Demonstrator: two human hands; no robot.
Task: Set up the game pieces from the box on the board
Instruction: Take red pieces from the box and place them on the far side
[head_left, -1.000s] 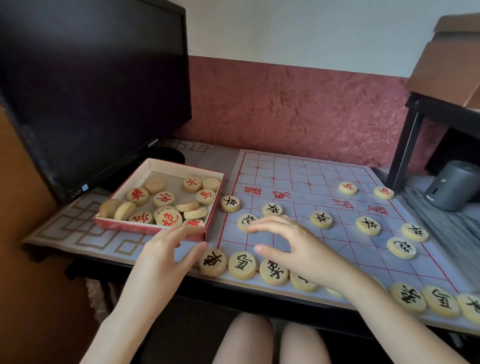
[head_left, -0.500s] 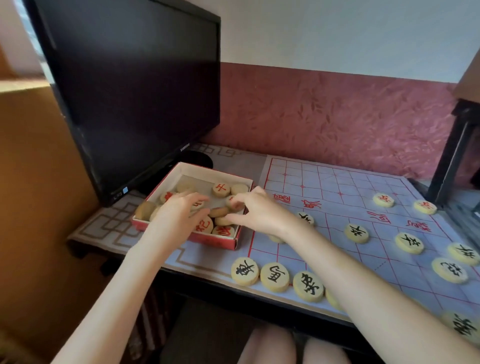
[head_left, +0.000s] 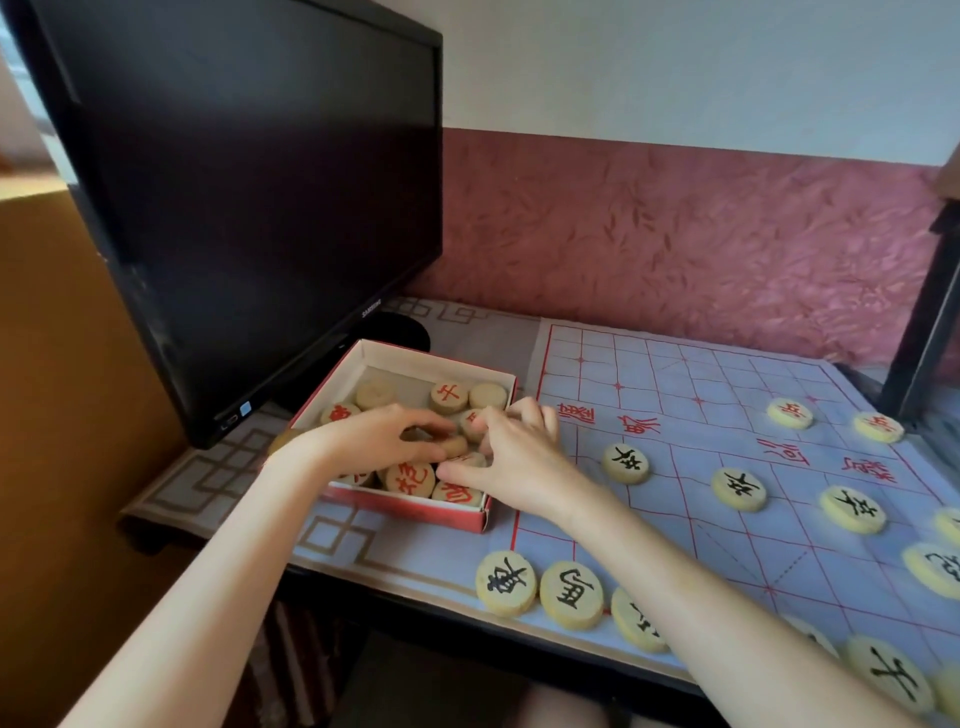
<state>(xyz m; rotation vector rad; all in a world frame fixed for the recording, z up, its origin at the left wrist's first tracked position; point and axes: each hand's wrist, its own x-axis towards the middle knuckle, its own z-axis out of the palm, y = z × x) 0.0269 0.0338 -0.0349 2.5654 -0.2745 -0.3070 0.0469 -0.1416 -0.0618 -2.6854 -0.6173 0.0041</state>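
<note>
Wooden red-marked pieces (head_left: 410, 478), seemingly light, hard and smooth, best pinched at the rim, lie heaped in the box (head_left: 415, 512) beside the board (head_left: 675, 395), left hand (head_left: 374, 441) and right hand (head_left: 519, 462) curled over them, grip impossible to tell.

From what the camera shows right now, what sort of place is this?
Most likely a room in a home, at a desk. A dark computer monitor stands on it, a game board lies beside a box of pieces, and the wall behind is red below, white above.
</note>
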